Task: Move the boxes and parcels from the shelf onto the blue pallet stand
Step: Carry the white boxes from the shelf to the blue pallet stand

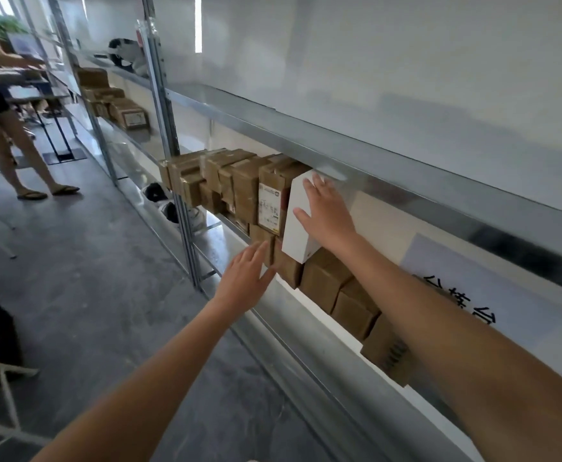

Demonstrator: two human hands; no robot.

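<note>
Right hand (328, 213) lies flat on the white box (298, 228); left hand (246, 278) reaches open-fingered.

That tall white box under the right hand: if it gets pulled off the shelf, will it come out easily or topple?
The white box stands on end atop brown boxes, so it probably tips easily. Its smooth faces look slippery; the right hand lies flat on it. It looks stiff.

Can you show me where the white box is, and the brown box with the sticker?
Tall white cardboard box (293, 228): head view, on its bare front face.
Brown cardboard box with white label (270, 191): head view, on the label.
</note>
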